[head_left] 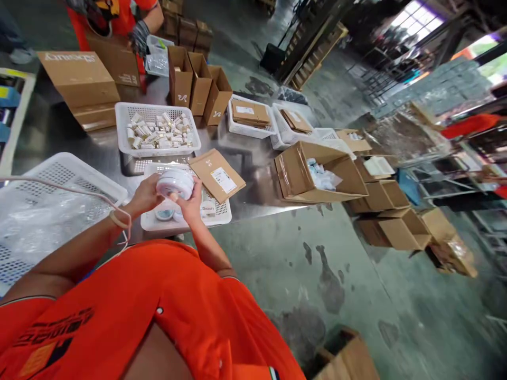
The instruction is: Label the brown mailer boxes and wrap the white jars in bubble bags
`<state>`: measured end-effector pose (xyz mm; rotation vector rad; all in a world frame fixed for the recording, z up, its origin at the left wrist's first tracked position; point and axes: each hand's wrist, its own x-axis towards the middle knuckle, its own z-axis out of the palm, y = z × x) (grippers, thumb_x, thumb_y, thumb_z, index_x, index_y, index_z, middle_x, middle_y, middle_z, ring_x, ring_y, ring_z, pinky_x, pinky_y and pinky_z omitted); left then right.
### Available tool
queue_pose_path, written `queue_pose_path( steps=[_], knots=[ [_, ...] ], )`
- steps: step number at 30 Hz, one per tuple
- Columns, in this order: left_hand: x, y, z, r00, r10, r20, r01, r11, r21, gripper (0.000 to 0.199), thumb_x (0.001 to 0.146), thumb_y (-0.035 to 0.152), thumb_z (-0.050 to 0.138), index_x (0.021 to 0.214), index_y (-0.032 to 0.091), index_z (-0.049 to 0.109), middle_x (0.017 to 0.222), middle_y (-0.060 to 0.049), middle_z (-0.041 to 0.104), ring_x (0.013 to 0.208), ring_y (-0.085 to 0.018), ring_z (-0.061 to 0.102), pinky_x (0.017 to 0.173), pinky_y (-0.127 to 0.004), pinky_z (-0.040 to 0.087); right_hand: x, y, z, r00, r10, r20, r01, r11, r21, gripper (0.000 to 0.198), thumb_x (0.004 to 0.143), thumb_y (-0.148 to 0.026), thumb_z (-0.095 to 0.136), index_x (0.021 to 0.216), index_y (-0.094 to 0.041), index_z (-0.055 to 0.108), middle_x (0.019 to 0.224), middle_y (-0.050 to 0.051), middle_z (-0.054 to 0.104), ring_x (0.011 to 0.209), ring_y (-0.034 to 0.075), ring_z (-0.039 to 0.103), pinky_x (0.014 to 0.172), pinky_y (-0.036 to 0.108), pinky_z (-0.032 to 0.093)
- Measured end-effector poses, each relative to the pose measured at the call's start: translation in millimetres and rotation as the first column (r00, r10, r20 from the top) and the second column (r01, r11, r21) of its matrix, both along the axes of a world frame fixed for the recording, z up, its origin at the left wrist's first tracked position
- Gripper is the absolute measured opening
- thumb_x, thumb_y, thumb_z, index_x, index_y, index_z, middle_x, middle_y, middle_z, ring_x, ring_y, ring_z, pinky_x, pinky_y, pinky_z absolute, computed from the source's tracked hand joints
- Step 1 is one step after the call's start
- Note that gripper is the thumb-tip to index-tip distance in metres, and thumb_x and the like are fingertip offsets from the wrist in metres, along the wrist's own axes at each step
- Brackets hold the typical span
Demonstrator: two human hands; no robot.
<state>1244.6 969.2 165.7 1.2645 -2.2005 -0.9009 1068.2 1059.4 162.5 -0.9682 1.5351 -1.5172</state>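
Note:
A round white lidded jar point(175, 183) is held between both hands above a white perforated basket point(186, 226). My left hand point(147, 194) grips the jar's left side, its fingers curled round it. On the right side my right hand point(190, 205) closes on the same jar, thumb at the lower front. Beneath the hands, the basket holds more round jars, one with a light-blue look point(164, 214), partly hidden by my hands. A flat brown carton point(217, 176) with a white label lies on the basket's right rim. A pale cord point(125, 221) runs at my left wrist.
Behind stands a white basket of small white-and-gold bottles point(158, 132). Open brown boxes point(200, 84) and baskets of flat cartons point(250, 115) line the metal table. A larger box point(317, 174) holds wrapped items. Across the table, a co-worker's gloved hand point(139, 38) is visible.

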Motion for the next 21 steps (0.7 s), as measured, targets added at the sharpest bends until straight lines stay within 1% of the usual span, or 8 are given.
queue_pose_path(
  steps=[2,5,8,10,13,15,19,21],
  knots=[
    [3,2,-2.0,1.0,0.013,-0.02,-0.013,0.999,0.046,0.071,0.075,0.02,0.07,0.146,0.019,0.078,0.141,-0.014,0.081,0.125,-0.038,0.08,0.11,-0.05,0.069,5,-3,-6,0.956,0.046,-0.288,-0.016,0.994,0.104,0.07,0.079,-0.046,0.103,0.137,-0.023,0.07,0.128,0.009,0.077,0.125,0.032,0.071,0.118,0.049,0.061],
    [6,14,-5.6,0.999,0.005,0.046,-0.008,0.997,0.071,0.093,0.072,0.014,0.067,0.166,0.019,0.067,0.165,-0.015,0.071,0.142,-0.04,0.075,0.123,-0.053,0.065,10,0,-11,0.757,0.219,-0.616,-0.047,0.958,0.283,0.059,0.086,-0.035,0.101,0.138,-0.022,0.075,0.133,0.013,0.077,0.129,0.035,0.067,0.12,0.051,0.056],
    [1,29,-9.3,0.983,-0.083,0.164,0.075,0.996,0.058,0.096,0.073,0.01,0.064,0.169,0.016,0.064,0.176,-0.016,0.063,0.159,-0.041,0.064,0.137,-0.057,0.054,19,3,-10,0.54,0.392,-0.744,-0.064,0.901,0.428,0.052,0.098,-0.021,0.086,0.149,-0.018,0.074,0.141,0.019,0.074,0.131,0.035,0.064,0.117,0.05,0.055],
    [-5,31,-9.1,0.966,-0.14,0.218,0.123,0.988,0.088,0.095,0.073,0.01,0.064,0.168,0.017,0.066,0.175,-0.015,0.065,0.164,-0.041,0.06,0.14,-0.057,0.051,19,3,-11,0.477,0.46,-0.749,-0.115,0.878,0.465,0.054,0.101,-0.016,0.08,0.155,-0.015,0.072,0.148,0.021,0.072,0.133,0.034,0.063,0.117,0.048,0.055],
    [-10,11,-4.1,0.964,-0.134,0.228,0.101,0.984,0.149,0.098,0.07,0.012,0.063,0.168,0.02,0.068,0.171,-0.011,0.068,0.163,-0.039,0.062,0.138,-0.052,0.052,-1,5,-18,0.547,0.445,-0.709,-0.175,0.889,0.424,0.053,0.103,-0.019,0.079,0.155,-0.015,0.073,0.159,0.02,0.068,0.145,0.032,0.062,0.125,0.045,0.054],
    [-11,-11,0.0,0.976,-0.123,0.182,0.089,0.979,0.182,0.101,0.069,0.013,0.061,0.169,0.02,0.069,0.172,-0.01,0.068,0.157,-0.038,0.066,0.133,-0.047,0.057,-28,12,-28,0.638,0.419,-0.646,-0.078,0.87,0.487,0.039,0.106,-0.018,0.073,0.144,-0.016,0.079,0.15,0.02,0.075,0.146,0.033,0.065,0.128,0.047,0.053],
    [-21,-40,0.1,0.983,-0.18,0.048,0.165,0.962,0.216,0.098,0.068,0.008,0.058,0.165,0.018,0.073,0.172,-0.008,0.069,0.152,-0.033,0.069,0.12,-0.039,0.064,-79,29,-53,0.75,0.435,-0.498,0.134,0.637,0.759,0.022,0.098,-0.006,0.072,0.114,-0.014,0.085,0.123,0.025,0.083,0.134,0.04,0.076,0.121,0.053,0.057],
    [-28,-42,-6.3,0.979,-0.198,0.037,0.19,0.968,0.163,0.093,0.072,0.001,0.057,0.162,0.015,0.074,0.17,-0.009,0.071,0.152,-0.029,0.067,0.125,-0.04,0.059,-94,32,-64,0.76,0.434,-0.484,0.161,0.595,0.788,0.03,0.092,-0.002,0.077,0.119,-0.012,0.084,0.137,0.029,0.08,0.143,0.042,0.073,0.122,0.052,0.057]
  ],
)
